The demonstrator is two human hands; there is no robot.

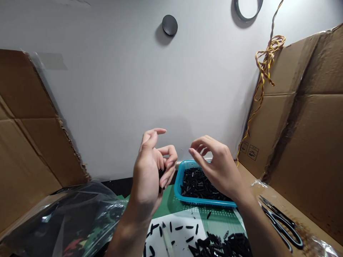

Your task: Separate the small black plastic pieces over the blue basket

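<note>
My left hand [151, 169] is raised with its palm turned inward, the lower fingers curled around small black pieces [161, 174]. Its index finger and thumb stand away from them. To the right, my right hand [214, 160] hovers over the edge of a blue plastic basket [178, 194], with its fingers loosely bent. Its thumb tip is close to the index fingertip, and nothing shows between them. Inside the basket lies a heap of small black elongated pieces [197, 184]. More black pieces [222, 246] are piled below, near my right forearm.
Single black pieces lie around a pale pen-like tool [166, 237] on a white sheet [184, 217], over a green mat [171, 200]. Scissors [284, 225] rest at right. Clear plastic [93, 207] spreads at left. Cardboard walls [316, 142] flank the space; twisted wire [268, 60] hangs at right.
</note>
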